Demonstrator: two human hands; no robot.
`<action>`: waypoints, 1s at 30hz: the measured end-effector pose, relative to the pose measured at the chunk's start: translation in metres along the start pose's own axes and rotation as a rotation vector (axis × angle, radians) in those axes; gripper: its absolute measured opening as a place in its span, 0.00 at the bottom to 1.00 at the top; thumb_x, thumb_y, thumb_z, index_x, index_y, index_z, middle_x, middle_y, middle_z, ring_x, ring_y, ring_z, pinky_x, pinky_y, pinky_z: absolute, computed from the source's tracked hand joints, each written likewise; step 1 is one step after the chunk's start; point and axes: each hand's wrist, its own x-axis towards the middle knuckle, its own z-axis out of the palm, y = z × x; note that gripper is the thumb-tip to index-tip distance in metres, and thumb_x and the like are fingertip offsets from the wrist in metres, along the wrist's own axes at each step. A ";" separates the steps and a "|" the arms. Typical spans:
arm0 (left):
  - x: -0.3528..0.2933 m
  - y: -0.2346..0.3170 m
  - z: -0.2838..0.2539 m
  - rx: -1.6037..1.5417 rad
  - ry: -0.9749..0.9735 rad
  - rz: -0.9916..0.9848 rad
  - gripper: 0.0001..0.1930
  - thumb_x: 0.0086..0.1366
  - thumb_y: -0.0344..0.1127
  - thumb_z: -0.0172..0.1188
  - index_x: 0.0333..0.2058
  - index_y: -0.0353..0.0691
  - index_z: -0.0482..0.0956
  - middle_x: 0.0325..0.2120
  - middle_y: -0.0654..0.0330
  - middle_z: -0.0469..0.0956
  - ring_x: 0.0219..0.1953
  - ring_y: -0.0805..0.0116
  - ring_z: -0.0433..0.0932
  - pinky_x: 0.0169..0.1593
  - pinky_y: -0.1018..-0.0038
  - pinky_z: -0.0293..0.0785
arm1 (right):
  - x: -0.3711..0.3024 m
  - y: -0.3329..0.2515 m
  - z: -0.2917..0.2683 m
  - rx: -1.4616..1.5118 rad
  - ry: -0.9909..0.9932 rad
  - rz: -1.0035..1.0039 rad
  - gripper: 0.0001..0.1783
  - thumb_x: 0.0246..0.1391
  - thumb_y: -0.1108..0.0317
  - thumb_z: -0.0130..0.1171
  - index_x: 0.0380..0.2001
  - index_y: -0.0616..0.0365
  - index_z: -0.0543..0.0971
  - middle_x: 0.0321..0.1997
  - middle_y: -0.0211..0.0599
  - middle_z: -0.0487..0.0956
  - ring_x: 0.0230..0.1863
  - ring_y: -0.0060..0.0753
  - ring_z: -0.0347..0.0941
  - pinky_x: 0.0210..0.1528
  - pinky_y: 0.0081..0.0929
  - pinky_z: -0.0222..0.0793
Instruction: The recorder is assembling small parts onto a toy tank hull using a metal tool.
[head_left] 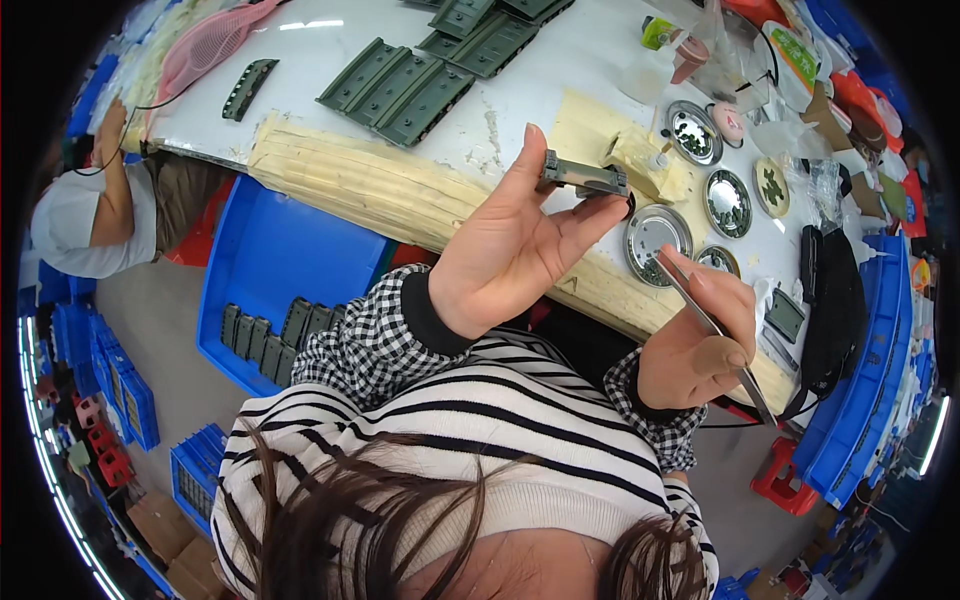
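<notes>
My left hand [505,245] is raised over the table's near edge, its fingers closed on a dark green plastic toy vehicle part [588,177]. The part is held by its two ends, between thumb and fingertips. In my right hand [700,345] is a pair of metal tweezers [712,325], gripped slantwise. Their tip points at a round metal dish [631,232] holding a few tiny dark pieces. Whether the tips pinch anything is too small to tell. More metal dishes [707,207] with small green pieces stand just beyond.
Large green moulded parts [395,92] lie at the far middle of the white table [300,60], and one smaller part [248,90] at left. A blue bin [290,250] below holds several green parts. Bags and containers crowd the right. Another person [100,215] sits at the left.
</notes>
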 end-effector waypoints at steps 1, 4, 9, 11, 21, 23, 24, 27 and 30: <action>0.002 -0.001 -0.001 -0.016 0.011 -0.010 0.27 0.64 0.51 0.56 0.47 0.32 0.64 0.45 0.52 0.69 0.52 0.57 0.71 0.58 0.67 0.74 | -0.001 0.000 -0.001 -0.019 -0.003 -0.010 0.34 0.65 0.43 0.28 0.39 0.61 0.75 0.37 0.47 0.80 0.38 0.37 0.78 0.44 0.28 0.72; 0.003 -0.001 -0.003 -0.062 0.010 -0.032 0.29 0.64 0.52 0.56 0.51 0.32 0.62 0.46 0.51 0.69 0.50 0.59 0.72 0.56 0.67 0.76 | 0.000 -0.002 -0.002 -0.033 -0.033 -0.037 0.32 0.66 0.45 0.31 0.40 0.61 0.75 0.37 0.48 0.81 0.38 0.36 0.77 0.44 0.27 0.71; 0.003 -0.001 -0.007 -0.093 0.007 -0.050 0.28 0.62 0.49 0.60 0.46 0.29 0.62 0.46 0.52 0.69 0.54 0.56 0.71 0.59 0.65 0.73 | 0.001 -0.004 -0.002 -0.029 -0.064 -0.047 0.29 0.66 0.47 0.35 0.41 0.62 0.75 0.38 0.47 0.81 0.39 0.36 0.76 0.44 0.28 0.71; 0.004 -0.002 -0.008 -0.100 0.005 -0.061 0.29 0.62 0.48 0.60 0.47 0.29 0.61 0.47 0.52 0.69 0.54 0.56 0.71 0.59 0.64 0.73 | 0.001 -0.003 -0.003 -0.036 -0.080 -0.055 0.28 0.66 0.47 0.36 0.41 0.62 0.75 0.39 0.47 0.81 0.40 0.36 0.76 0.44 0.27 0.71; 0.004 -0.003 -0.009 -0.100 -0.009 -0.048 0.28 0.63 0.48 0.59 0.49 0.29 0.61 0.48 0.52 0.68 0.55 0.56 0.70 0.60 0.64 0.72 | 0.000 -0.002 -0.001 -0.003 -0.097 -0.049 0.25 0.66 0.50 0.40 0.42 0.62 0.76 0.40 0.46 0.81 0.39 0.35 0.75 0.43 0.28 0.71; 0.004 -0.004 -0.010 -0.093 -0.006 -0.046 0.28 0.63 0.48 0.59 0.49 0.29 0.61 0.48 0.52 0.68 0.55 0.56 0.70 0.60 0.64 0.72 | 0.002 -0.002 -0.002 -0.017 -0.108 -0.069 0.25 0.66 0.50 0.40 0.42 0.63 0.76 0.40 0.46 0.81 0.39 0.35 0.75 0.43 0.27 0.71; 0.004 -0.003 -0.010 -0.095 -0.010 -0.046 0.28 0.63 0.48 0.59 0.49 0.29 0.61 0.48 0.52 0.68 0.55 0.56 0.70 0.60 0.65 0.72 | 0.002 -0.002 -0.002 -0.024 -0.116 -0.079 0.25 0.66 0.50 0.41 0.43 0.63 0.76 0.40 0.46 0.81 0.39 0.35 0.75 0.43 0.27 0.71; 0.004 -0.002 -0.011 -0.097 -0.014 -0.048 0.28 0.63 0.48 0.58 0.49 0.29 0.61 0.48 0.52 0.69 0.55 0.56 0.70 0.60 0.65 0.72 | 0.002 -0.002 -0.002 -0.033 -0.138 -0.097 0.25 0.66 0.51 0.41 0.43 0.64 0.76 0.40 0.46 0.81 0.40 0.36 0.76 0.43 0.27 0.71; 0.003 -0.003 -0.010 -0.070 0.004 -0.043 0.27 0.63 0.49 0.58 0.48 0.29 0.63 0.47 0.51 0.69 0.55 0.56 0.70 0.60 0.65 0.72 | -0.006 -0.003 -0.001 0.082 -0.090 0.063 0.19 0.64 0.59 0.46 0.43 0.65 0.76 0.39 0.45 0.81 0.42 0.38 0.77 0.44 0.28 0.71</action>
